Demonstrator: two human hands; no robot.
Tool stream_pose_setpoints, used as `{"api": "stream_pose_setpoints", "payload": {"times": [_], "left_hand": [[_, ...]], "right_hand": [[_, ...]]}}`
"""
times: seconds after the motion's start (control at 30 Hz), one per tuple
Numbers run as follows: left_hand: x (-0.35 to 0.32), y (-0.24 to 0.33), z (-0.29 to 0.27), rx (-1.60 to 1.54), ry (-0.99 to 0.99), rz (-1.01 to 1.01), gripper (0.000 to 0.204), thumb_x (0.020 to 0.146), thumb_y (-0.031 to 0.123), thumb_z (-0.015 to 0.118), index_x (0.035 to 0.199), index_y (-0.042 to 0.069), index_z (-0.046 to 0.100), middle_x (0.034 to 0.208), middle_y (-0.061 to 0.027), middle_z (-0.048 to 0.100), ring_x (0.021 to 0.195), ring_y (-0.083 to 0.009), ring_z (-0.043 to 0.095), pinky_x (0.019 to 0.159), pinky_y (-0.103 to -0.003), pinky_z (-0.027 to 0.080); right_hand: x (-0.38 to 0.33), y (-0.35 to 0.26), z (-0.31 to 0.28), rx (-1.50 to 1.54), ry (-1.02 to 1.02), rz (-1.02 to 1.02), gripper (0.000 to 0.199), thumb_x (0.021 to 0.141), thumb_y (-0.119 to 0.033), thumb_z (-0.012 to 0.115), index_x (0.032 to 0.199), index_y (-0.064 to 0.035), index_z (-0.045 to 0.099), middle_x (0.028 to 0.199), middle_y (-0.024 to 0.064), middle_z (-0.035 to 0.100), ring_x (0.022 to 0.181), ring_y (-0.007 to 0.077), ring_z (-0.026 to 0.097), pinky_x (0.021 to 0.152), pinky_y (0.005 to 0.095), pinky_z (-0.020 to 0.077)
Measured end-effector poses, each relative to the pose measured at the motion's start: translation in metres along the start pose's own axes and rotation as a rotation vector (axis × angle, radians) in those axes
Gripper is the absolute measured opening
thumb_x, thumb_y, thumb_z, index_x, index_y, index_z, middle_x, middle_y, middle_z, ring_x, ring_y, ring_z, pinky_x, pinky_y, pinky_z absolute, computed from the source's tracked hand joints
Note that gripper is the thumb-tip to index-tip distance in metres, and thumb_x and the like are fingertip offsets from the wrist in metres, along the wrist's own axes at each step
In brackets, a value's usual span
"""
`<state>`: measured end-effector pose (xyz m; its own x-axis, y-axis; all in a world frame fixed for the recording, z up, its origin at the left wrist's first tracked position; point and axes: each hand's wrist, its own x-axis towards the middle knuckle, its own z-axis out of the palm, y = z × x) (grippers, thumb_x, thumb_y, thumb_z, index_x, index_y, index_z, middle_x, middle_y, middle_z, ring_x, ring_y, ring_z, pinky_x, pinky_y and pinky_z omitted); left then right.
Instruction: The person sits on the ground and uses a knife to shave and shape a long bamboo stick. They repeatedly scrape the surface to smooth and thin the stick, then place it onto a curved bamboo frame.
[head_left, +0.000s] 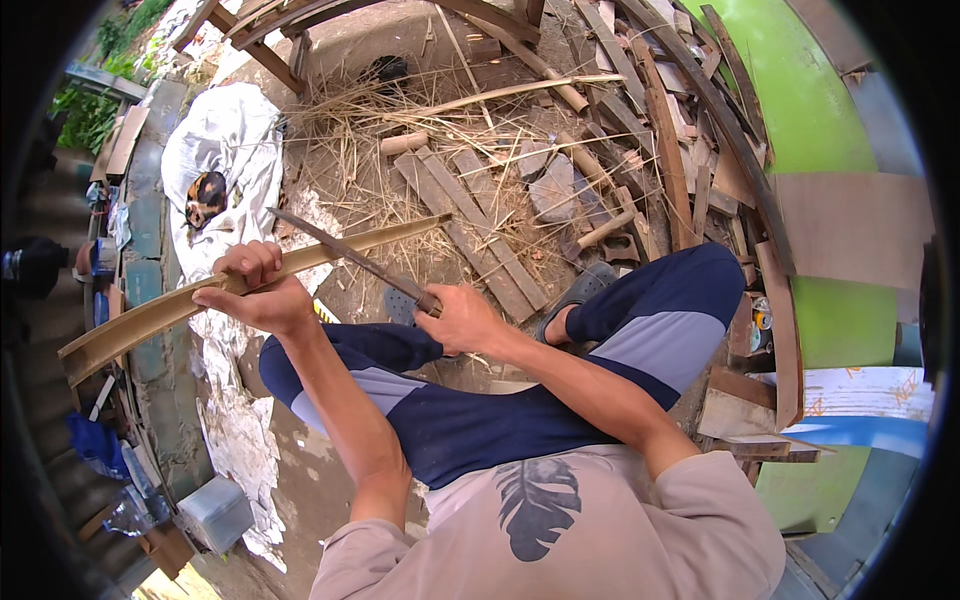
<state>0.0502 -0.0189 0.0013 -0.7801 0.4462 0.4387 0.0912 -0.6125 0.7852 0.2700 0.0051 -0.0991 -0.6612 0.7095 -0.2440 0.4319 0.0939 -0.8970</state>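
My left hand (262, 292) is wrapped round a long split strip of bamboo (130, 328), which slants from the lower left up toward the middle. In my right hand (465, 320) is the handle of a long knife (345, 248). Its narrow dark blade points up and left and crosses in front of the bamboo strip, just right of my left hand. Whether the blade touches the strip I cannot tell. Both hands are in front of my bent knees.
Ahead on the ground lie wooden planks (470, 232), bamboo shavings (350, 140) and a handsaw (622, 246). A calico cat (206, 198) lies on a white sheet (225, 130) at the left. A wooden bench (300, 20) stands at the far side; scrap wood (690, 130) is piled right.
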Motion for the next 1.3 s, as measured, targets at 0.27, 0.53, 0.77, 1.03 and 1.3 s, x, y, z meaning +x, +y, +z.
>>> {"api": "stream_pose_setpoints", "payload": {"times": [0.27,0.53,0.77,1.03,1.3], "left_hand": [[-0.005,0.001,0.005,0.108,0.171,0.035,0.071,0.09,0.08,0.025,0.066,0.014,0.037,0.061,0.003,0.025,0.051,-0.0104,0.018,0.05,-0.027,0.019],[-0.001,-0.001,0.016,0.095,0.211,0.037,0.072,0.089,0.081,0.024,0.065,0.014,0.035,0.058,0.0032,0.023,0.048,-0.0104,0.018,0.048,-0.027,0.018],[0.001,0.0,0.014,0.108,0.176,0.027,0.073,0.088,0.082,0.024,0.065,0.014,0.034,0.058,0.0038,0.022,0.048,-0.0103,0.016,0.047,-0.027,0.015],[0.012,0.003,0.01,0.129,0.268,-0.029,0.071,0.088,0.082,0.028,0.063,0.015,0.034,0.056,0.0044,0.022,0.048,-0.0103,0.019,0.048,-0.027,0.02],[0.022,0.025,-0.013,0.013,0.604,-0.056,0.072,0.087,0.082,0.032,0.074,0.013,0.045,0.054,0.003,0.029,0.048,-0.0095,0.031,0.05,-0.025,0.03]], "right_hand": [[0.025,0.031,0.005,-0.083,-0.061,0.233,0.036,0.077,-0.031,0.067,0.097,-0.001,0.071,0.082,0.0278,0.068,0.081,0.0451,0.067,0.076,0.0502,0.0539],[0.025,0.023,-0.008,-0.075,-0.061,0.209,0.034,0.078,-0.029,0.064,0.093,0.0009,0.071,0.079,0.0286,0.067,0.08,0.0458,0.066,0.075,0.0494,0.0538],[0.045,0.066,0.021,-0.044,0.009,0.226,0.032,0.078,-0.032,0.064,0.093,-0.0052,0.073,0.076,0.0266,0.067,0.077,0.0455,0.066,0.076,0.0491,0.054],[0.056,0.216,-0.001,-0.052,0.019,0.769,0.034,0.079,-0.024,0.06,0.067,0.0077,0.062,0.06,0.0182,0.062,0.047,0.0264,0.062,0.042,0.0421,0.0455],[0.067,0.169,-0.005,0.185,0.315,0.474,0.042,0.082,-0.04,0.075,0.075,-0.0014,0.06,0.061,0.0075,0.061,0.046,0.0154,0.056,0.043,0.0325,0.0439]]}}
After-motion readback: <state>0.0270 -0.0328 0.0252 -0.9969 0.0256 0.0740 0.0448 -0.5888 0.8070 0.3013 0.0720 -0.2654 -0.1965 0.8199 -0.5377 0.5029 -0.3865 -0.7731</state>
